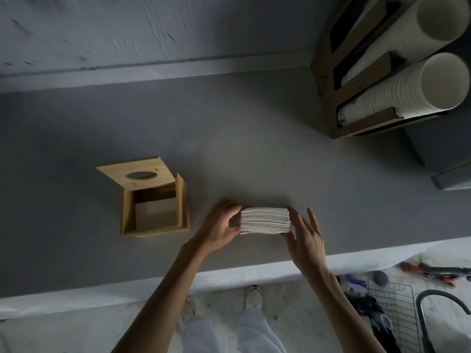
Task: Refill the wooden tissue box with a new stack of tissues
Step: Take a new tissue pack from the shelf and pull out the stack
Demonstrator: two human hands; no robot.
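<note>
A stack of white tissues [265, 220] lies on the grey counter [254, 149], near its front edge. My left hand [221, 226] presses against the stack's left side and my right hand [304, 234] against its right side, fingers spread. To the left stands the wooden tissue box [128, 212], open on top and with nothing inside. Its lid [135, 174], with an oval hole, rests tilted across the box's far edge.
A wooden cup dispenser [328, 72] with two rows of white paper cups [418, 87] stands at the back right. A grey box [443, 149] sits at the right edge. Below the counter are a wire basket [397, 312] and tools on the floor.
</note>
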